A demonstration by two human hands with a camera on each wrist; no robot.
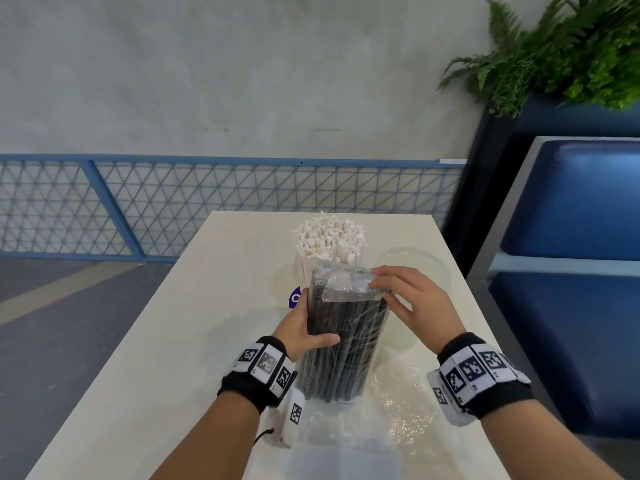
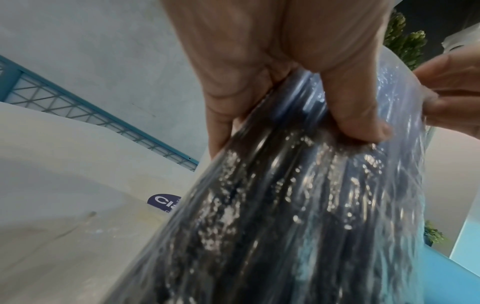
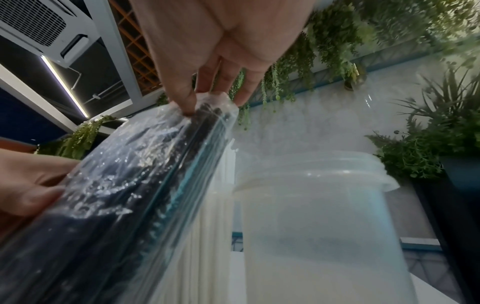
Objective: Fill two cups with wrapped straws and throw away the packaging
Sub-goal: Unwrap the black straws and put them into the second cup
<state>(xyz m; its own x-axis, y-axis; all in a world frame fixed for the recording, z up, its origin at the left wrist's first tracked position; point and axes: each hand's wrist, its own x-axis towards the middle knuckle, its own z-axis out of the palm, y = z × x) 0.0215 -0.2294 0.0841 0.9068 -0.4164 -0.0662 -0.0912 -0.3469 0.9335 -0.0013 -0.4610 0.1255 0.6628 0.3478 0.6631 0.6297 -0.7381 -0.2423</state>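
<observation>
A clear plastic pack of black straws (image 1: 341, 344) stands tilted on the white table (image 1: 180, 341). My left hand (image 1: 304, 329) grips its left side around the middle, thumb across the front (image 2: 355, 115). My right hand (image 1: 412, 299) pinches the folded plastic flap (image 1: 346, 285) at the pack's top (image 3: 207, 102). Behind the pack, a cup full of white wrapped straws (image 1: 329, 239) stands. An empty clear cup (image 1: 415, 268) stands to its right, partly behind my right hand (image 3: 319, 216).
Crumpled clear plastic packaging (image 1: 381, 410) lies on the table near the front edge. A purple label (image 1: 296, 297) shows behind my left hand. A blue padded bench (image 1: 571, 271) runs along the right, with a planter (image 1: 554, 57) and a mesh railing (image 1: 207, 202) beyond.
</observation>
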